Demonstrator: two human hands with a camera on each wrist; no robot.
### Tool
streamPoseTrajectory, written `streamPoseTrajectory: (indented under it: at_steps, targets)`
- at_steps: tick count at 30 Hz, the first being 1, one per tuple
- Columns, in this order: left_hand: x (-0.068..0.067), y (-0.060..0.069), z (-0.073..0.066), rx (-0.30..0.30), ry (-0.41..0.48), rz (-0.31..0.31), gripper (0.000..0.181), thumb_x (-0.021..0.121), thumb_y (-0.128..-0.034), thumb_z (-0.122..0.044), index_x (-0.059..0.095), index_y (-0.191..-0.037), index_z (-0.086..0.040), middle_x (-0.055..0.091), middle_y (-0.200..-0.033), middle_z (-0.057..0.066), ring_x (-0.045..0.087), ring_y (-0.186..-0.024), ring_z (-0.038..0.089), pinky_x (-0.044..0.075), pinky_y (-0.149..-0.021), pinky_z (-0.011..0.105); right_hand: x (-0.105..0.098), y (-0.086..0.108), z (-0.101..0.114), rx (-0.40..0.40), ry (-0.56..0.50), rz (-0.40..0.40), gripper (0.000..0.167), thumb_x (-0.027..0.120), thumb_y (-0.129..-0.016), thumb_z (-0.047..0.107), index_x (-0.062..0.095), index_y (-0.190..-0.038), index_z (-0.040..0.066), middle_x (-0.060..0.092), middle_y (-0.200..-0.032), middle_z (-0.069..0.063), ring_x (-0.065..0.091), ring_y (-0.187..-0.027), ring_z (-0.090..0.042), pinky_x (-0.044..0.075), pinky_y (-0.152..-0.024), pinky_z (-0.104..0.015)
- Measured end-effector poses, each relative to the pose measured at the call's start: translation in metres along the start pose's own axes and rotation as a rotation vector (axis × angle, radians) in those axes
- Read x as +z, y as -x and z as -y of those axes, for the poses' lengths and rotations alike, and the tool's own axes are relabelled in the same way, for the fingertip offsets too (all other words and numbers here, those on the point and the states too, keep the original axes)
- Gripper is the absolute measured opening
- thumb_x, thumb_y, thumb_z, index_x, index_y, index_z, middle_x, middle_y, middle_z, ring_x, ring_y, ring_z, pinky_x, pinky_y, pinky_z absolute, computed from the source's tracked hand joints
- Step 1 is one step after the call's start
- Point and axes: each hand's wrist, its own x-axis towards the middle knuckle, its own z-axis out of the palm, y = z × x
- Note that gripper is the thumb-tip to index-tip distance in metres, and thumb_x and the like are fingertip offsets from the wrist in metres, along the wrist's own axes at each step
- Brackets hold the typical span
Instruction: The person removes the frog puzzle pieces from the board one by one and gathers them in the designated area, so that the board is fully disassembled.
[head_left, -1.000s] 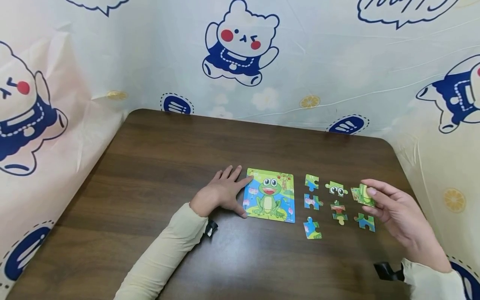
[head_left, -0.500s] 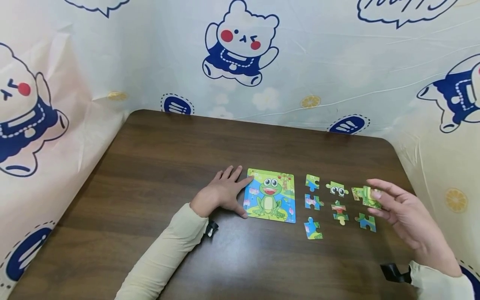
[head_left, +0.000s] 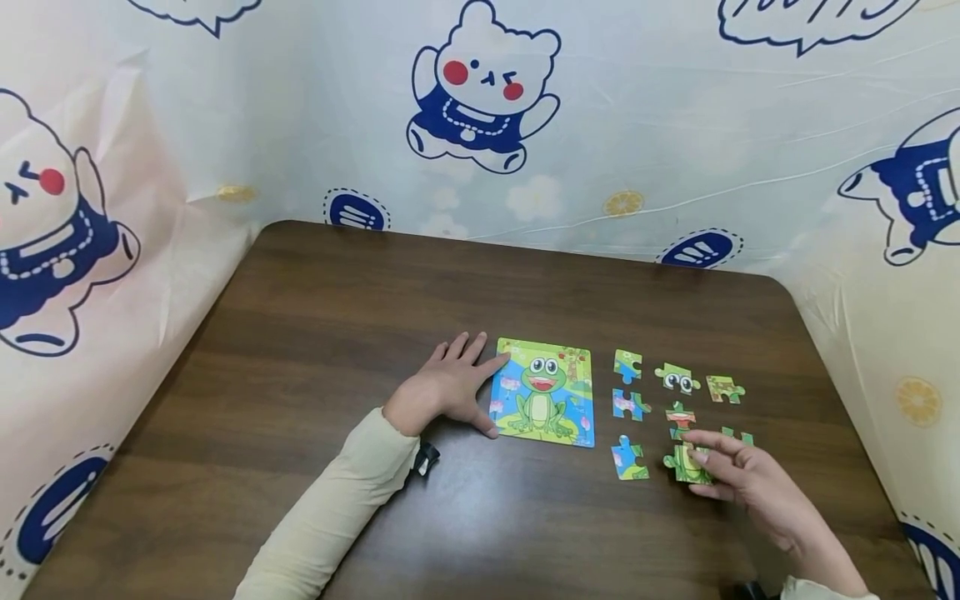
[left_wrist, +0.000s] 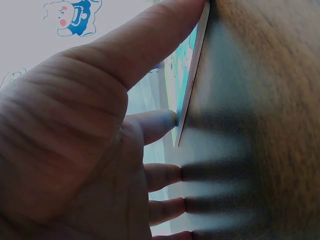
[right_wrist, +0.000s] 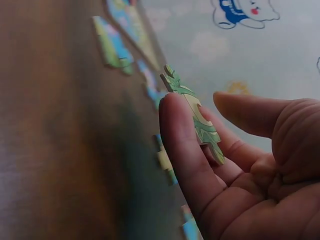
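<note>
My left hand (head_left: 442,387) lies with fingers spread on the table, its index finger and thumb touching the left side of a square frog picture board (head_left: 555,354). In the right wrist view, a green jigsaw piece (right_wrist: 192,107) with part of the frog's body sits among the fingers of my right hand (right_wrist: 240,165). From the head view, that right hand holds the piece just below the jigsaw piece with the red mouth (head_left: 680,415). A blue-green jigsaw piece (head_left: 746,438) is mostly hidden behind the right hand's fingers.
Left of the held piece, a column of jigsaw pieces runs beside the board, its lowest piece (head_left: 628,460) nearest me. Farther back lie the eyes piece (head_left: 677,380) and a yellow-green piece (head_left: 723,389). A printed cloth (head_left: 480,200) hangs around the brown table (head_left: 337,308).
My right hand has moved left and toward me with the frog-body jigsaw piece, from beside the yellow-green piece to below the mouth piece. The left hand stays put.
</note>
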Motion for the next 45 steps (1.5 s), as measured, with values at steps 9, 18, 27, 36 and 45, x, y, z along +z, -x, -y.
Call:
streamPoseTrajectory:
  at_steps: [9,18,27,36,45]
  targets:
    - [0.0,0.002,0.001,0.0,0.007,-0.003,0.117,0.08,-0.0725,-0.068,0.014,-0.163,-0.038,-0.003,-0.173,0.007,-0.003,-0.16,0.035,0.008,-0.127,0.056,0.009,0.0,-0.01,0.075,0.032,-0.03,0.054,0.053,-0.107,0.025,0.04,-0.148,-0.009,0.052,-0.143,-0.007,0.063,-0.107,0.006,0.06,-0.089,-0.038]
    - [0.0,0.001,0.0,0.005,0.007,-0.001,0.117,0.081,-0.0723,-0.068,0.015,-0.163,-0.037,-0.003,-0.173,0.007,-0.003,-0.16,0.035,0.007,-0.127,0.056,0.012,0.014,-0.003,0.159,0.189,-0.142,0.064,0.048,-0.106,0.044,0.042,-0.151,-0.002,0.032,-0.16,-0.025,0.061,-0.119,-0.012,0.06,-0.087,-0.034]
    - [0.001,0.0,0.0,0.005,0.018,0.002,0.116,0.081,-0.072,-0.068,0.015,-0.163,-0.038,-0.003,-0.173,0.006,-0.005,-0.16,0.034,0.006,-0.127,0.056,0.0,0.031,0.002,0.154,0.37,-0.268,0.065,0.044,-0.106,0.049,0.048,-0.147,-0.001,0.066,-0.133,-0.02,0.065,-0.094,0.002,0.06,-0.077,-0.031]
    - [0.001,0.002,0.001,0.004,0.016,-0.004,0.115,0.081,-0.0728,-0.067,0.015,-0.163,-0.038,-0.003,-0.173,0.007,-0.004,-0.159,0.035,0.006,-0.127,0.056,-0.004,0.013,0.012,-0.104,0.073,-0.282,0.036,0.052,-0.106,0.032,0.064,-0.127,0.006,0.075,-0.1,0.01,0.075,-0.089,-0.01,0.061,-0.075,-0.027]
    - [0.002,0.002,-0.001,0.006,0.009,-0.011,0.115,0.081,-0.0727,-0.067,0.016,-0.163,-0.038,-0.002,-0.173,0.006,-0.003,-0.16,0.034,0.007,-0.127,0.055,0.047,-0.033,0.041,-0.076,-0.008,-0.158,0.057,0.052,-0.106,0.039,0.05,-0.141,-0.005,0.075,-0.109,0.001,0.073,-0.095,-0.015,0.06,-0.083,-0.026]
